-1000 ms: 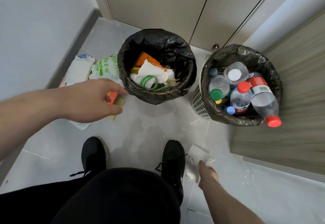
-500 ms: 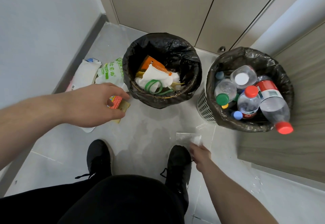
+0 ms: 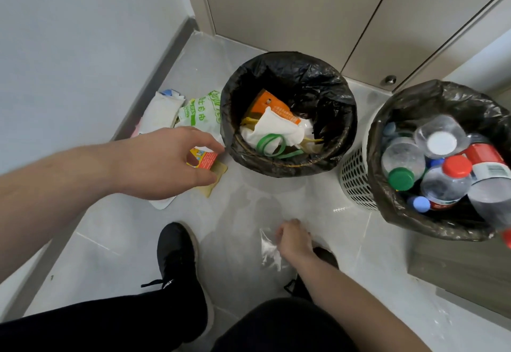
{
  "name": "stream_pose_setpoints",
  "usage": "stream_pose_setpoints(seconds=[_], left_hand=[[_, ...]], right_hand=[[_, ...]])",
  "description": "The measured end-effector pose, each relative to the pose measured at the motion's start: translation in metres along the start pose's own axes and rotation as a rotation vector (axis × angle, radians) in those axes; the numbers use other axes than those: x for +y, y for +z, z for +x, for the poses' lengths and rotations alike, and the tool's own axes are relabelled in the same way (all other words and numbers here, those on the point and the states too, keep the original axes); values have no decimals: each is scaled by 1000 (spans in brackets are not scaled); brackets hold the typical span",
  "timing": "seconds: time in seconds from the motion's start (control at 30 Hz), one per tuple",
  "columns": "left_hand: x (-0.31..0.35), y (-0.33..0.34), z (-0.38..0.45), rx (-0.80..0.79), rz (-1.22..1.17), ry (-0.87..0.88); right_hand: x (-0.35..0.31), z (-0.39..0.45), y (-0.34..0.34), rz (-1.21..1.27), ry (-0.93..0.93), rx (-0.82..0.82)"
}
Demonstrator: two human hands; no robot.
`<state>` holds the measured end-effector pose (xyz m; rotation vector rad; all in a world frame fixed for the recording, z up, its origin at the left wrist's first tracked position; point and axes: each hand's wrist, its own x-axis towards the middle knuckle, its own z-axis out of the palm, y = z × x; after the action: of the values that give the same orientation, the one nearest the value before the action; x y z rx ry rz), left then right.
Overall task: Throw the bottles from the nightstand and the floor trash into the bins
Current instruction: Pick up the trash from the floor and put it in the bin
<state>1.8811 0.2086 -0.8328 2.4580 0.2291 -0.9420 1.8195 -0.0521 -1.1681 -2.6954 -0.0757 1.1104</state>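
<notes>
Person is crouching before 2 bins. Left hand (image 3: 163, 163) is pinching a red-and-yellow wrapper (image 3: 203, 159) between thumb and fingers, just beside the left bin (image 3: 344, 130), likely poised for a short toss in. Right hand (image 3: 294, 239) is pinching a clear plastic bag (image 3: 269, 250) low over the floor (image 3: 249, 202). Bottles (image 3: 445, 185) are sitting piled in the right bin (image 3: 387, 207), so sorting appears deliberate. More wrappers (image 3: 199, 112) are lying by the wall.

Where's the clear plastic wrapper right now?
Head view, lower centre: the clear plastic wrapper hangs pinched in the right hand, above the floor by the right shoe, short of both bins.
</notes>
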Motion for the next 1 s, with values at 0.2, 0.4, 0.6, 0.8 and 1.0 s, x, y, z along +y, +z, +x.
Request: stream_pose_setpoints(seconds=[0.2, 0.4, 0.6, 0.8, 1.0], left_hand=[[-15, -1, 2, -39, 36, -46], [-42, -11, 6, -36, 21, -176], [-78, -8, 12, -6, -20, -291], [-94, 8, 25, -8, 153, -340], [-86, 24, 72, 2, 324, -239]], right_hand=[[-2, -3, -3, 9, -136, -82], [-30, -38, -74, 127, -355, -196], [-97, -107, -223, 354, -546, 156], [-129, -113, -337, 487, -469, 487], [-126, -84, -346, 466, -190, 528]])
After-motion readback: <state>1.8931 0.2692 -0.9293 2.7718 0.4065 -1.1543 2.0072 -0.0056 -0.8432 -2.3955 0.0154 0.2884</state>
